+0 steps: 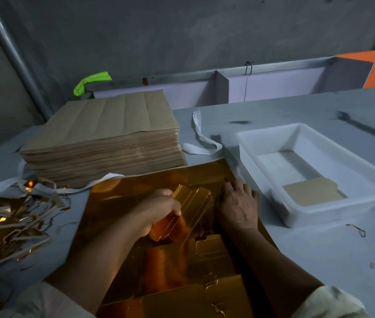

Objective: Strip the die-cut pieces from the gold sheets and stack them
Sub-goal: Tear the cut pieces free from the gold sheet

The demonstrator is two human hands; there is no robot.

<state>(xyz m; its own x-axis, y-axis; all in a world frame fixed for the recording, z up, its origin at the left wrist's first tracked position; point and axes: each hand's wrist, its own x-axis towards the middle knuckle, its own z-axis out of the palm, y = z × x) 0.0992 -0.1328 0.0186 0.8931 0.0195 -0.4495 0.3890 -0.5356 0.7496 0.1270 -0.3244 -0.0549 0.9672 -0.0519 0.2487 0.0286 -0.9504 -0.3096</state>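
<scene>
My left hand [159, 210], centre frame, grasps a shiny gold die-cut card piece with dashed score lines [192, 208], fingers curled under it and thumb on top, the piece tilted up off the large gold foil sheet [113, 203] that fills the lower centre. My right hand [237, 204] lies just right of it, fingers released and spread, pressing flat on the same sheet and gripping nothing. More die-cut outlines show in the sheet lower down, near my forearms. Right of frame is a white rectangular plastic tray [333, 212] with a flat brown-faced cut piece [312, 191] lying in its near corner; cannot tell whether that is one piece or several. Upper left of the sheet is a tall stack of brown-backed sheets [103, 134]. Far left is a pile of tangled gold and brown offcut strips [5, 221]. A loose white strap [202, 138] lies between stack and tray on the grey table [308, 253].
</scene>
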